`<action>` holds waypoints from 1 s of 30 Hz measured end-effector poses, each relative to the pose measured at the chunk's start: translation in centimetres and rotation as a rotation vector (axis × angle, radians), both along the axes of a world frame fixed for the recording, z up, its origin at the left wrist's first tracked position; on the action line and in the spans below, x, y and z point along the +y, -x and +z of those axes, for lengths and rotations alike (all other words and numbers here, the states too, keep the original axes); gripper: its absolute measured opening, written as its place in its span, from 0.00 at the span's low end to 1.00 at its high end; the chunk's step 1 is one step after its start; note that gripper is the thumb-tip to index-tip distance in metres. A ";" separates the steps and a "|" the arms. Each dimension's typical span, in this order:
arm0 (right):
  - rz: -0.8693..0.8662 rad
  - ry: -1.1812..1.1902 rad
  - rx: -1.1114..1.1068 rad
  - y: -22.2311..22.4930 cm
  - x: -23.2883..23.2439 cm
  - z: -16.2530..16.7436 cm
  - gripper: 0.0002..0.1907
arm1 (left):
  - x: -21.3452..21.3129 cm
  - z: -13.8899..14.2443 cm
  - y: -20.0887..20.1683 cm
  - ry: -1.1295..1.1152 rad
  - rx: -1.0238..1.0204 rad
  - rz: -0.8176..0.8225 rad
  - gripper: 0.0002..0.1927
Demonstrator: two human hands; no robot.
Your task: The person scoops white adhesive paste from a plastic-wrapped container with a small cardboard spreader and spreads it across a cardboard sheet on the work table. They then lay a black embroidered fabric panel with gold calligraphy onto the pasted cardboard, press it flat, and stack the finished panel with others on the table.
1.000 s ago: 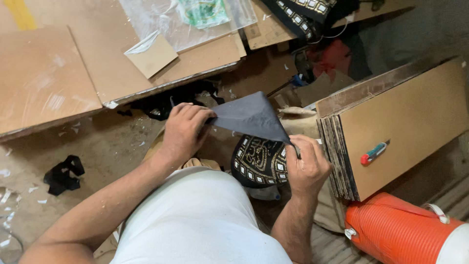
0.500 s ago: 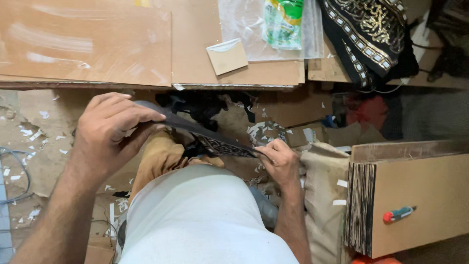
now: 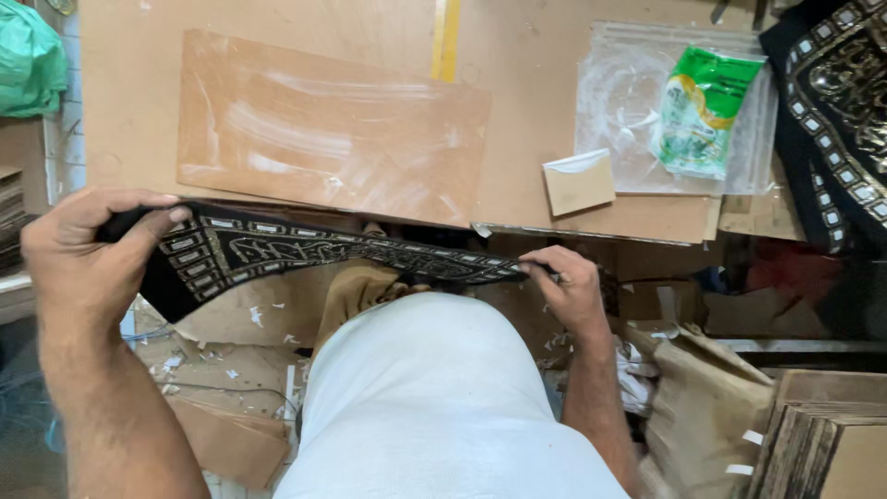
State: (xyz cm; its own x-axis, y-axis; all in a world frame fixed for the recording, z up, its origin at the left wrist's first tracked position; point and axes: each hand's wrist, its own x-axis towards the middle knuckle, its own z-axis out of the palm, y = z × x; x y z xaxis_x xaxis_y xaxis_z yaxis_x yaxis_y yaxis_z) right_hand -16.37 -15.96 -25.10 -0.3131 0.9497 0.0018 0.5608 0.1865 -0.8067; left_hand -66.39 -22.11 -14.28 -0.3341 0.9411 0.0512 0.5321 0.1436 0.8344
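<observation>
A black fabric panel with gold and white calligraphy-style ornament (image 3: 305, 254) is held stretched flat between both hands, just above the lap and in front of the bench (image 3: 129, 92). Compared with half a second ago, the panel has been drawn out wider and its patterned face turned further up, so the border squares are now readable; this is judged to mean the piece is being spread for checking or laying down. The left hand (image 3: 83, 254) is closed on the panel's left end, thumb over the top edge. The right hand (image 3: 568, 286) pinches the right tip, fingers together on the cloth. On the bench, a glue-smeared brown board (image 3: 333, 139), a yellow ruler strip (image 3: 446, 37), a small card piece (image 3: 577, 182) and a green packet (image 3: 702, 111) on a clear plastic sheet (image 3: 619, 102) are noted. A second ornamented black cloth (image 3: 832, 111) lies at the right. Stacked boards (image 3: 822, 444) and paper scraps crowd the floor area.
</observation>
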 end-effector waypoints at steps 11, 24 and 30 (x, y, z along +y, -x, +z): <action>-0.637 0.232 0.344 13.2 16.3 -9.7 0.06 | 19.3 -19.3 16.4 0.068 -0.474 0.188 0.08; -0.788 -0.065 -0.155 18.3 22.1 -10.5 0.08 | 25.5 -22.9 17.0 0.144 -0.054 0.225 0.06; -0.811 0.052 0.002 18.0 22.7 -9.4 0.09 | 26.1 -21.9 16.9 0.178 -0.354 0.294 0.07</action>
